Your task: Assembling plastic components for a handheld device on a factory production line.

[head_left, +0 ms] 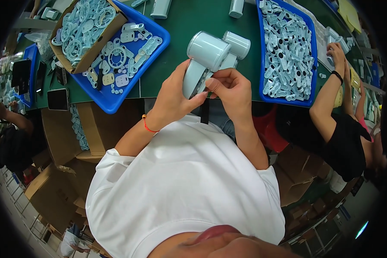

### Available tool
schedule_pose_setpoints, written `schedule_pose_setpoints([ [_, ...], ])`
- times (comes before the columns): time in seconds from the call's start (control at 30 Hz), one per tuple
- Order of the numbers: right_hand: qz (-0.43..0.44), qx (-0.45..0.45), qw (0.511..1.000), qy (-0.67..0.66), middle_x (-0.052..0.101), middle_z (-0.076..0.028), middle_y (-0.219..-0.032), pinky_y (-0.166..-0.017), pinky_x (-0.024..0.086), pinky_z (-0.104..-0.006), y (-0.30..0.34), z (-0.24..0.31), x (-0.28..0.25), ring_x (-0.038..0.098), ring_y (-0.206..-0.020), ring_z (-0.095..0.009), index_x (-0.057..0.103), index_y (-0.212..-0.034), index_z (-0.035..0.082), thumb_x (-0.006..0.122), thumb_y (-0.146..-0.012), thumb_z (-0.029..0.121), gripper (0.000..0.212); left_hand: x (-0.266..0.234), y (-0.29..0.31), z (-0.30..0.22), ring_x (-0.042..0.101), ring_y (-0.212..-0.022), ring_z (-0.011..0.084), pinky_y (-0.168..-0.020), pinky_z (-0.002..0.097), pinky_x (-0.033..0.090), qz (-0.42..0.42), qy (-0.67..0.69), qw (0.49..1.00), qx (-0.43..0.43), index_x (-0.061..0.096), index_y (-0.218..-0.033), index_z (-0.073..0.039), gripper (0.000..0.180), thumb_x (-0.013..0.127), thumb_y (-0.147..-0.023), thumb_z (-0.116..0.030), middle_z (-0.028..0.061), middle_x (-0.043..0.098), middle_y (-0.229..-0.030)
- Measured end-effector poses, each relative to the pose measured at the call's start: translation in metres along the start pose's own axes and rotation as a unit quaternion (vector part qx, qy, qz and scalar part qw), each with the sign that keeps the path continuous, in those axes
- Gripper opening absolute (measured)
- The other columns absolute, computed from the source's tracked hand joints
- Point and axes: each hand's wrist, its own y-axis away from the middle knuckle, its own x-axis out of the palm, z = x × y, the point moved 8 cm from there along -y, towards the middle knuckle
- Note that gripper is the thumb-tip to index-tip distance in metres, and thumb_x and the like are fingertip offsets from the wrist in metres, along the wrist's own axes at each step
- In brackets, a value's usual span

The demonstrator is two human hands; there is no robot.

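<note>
My left hand (175, 92) is wrapped round the handle of a pale blue plastic appliance housing (208, 49), which has a glossy drum-shaped head. The handle's narrow side, with small dark details along it, faces my right hand (235, 90). Thumb and index finger of that hand are pinched together at the handle's edge; whatever lies between them is too small or hidden to make out. Just behind the right fingers is a second housing (238, 45) of the same kind, its handle partly covered.
Left stands a blue tray (112, 103) with pale plastic parts and a cardboard box (96, 47) of rings. Another blue tray (261, 73), full of small parts, is at right. A phone (58, 99) lies far left. More housings (161, 8) stand at the back. A co-worker's hand (336, 52) works at right.
</note>
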Motion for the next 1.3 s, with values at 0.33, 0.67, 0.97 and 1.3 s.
schedule_pose_setpoints([
  [0.33, 0.061, 0.047, 0.996, -0.033, 0.063, -0.004, -0.076, -0.05, 0.047, -0.0209, -0.009, -0.011, 0.01, 0.061, -0.065, -0.01, 0.056, -0.093, 0.001, 0.073, -0.079, 0.019, 0.028, 0.009, 0.006, 0.014, 0.06, -0.07, 0.0135, -0.059, 0.0251, 0.047, 0.052, 0.11, 0.99, -0.065, 0.038, -0.126, 0.003, 0.058, 0.059, -0.076, -0.015, 0.0117, 0.06, -0.089],
  [0.67, 0.163, -0.126, 0.974, 0.093, 0.051, -0.012, -0.109, -0.084, 0.042, -0.0309, -0.001, 0.003, 0.044, 0.049, -0.1, -0.016, 0.047, -0.12, -0.001, 0.065, -0.084, 0.035, 0.054, 0.0, 0.009, 0.016, 0.037, -0.118, 0.0244, -0.099, 0.04, 0.033, 0.044, 0.142, 0.989, 0.013, 0.024, -0.137, -0.001, 0.069, 0.053, -0.082, -0.032, 0.0156, 0.046, -0.118],
  [0.97, 0.152, -0.299, 0.932, 0.139, 0.054, -0.015, -0.107, -0.079, 0.047, -0.0338, -0.002, 0.005, 0.074, 0.057, -0.094, -0.028, 0.039, -0.13, 0.002, 0.069, -0.064, 0.001, 0.073, -0.067, 0.058, 0.013, 0.038, -0.107, 0.0271, -0.089, 0.0344, 0.035, -0.213, -0.069, 0.967, 0.121, 0.047, -0.121, 0.004, 0.053, 0.064, -0.073, -0.012, 0.0151, 0.037, -0.118],
  [1.3, 0.146, -0.334, 0.819, 0.442, 0.057, -0.015, -0.112, -0.086, 0.043, -0.0396, -0.001, 0.005, 0.085, 0.054, -0.101, -0.031, 0.046, -0.125, 0.001, 0.076, -0.061, 0.007, 0.071, -0.049, 0.038, -0.037, 0.039, -0.118, 0.0303, -0.101, 0.0491, 0.025, -0.099, -0.476, 0.845, 0.222, 0.061, -0.112, -0.014, 0.053, 0.076, -0.066, -0.035, 0.0011, 0.046, -0.123],
])
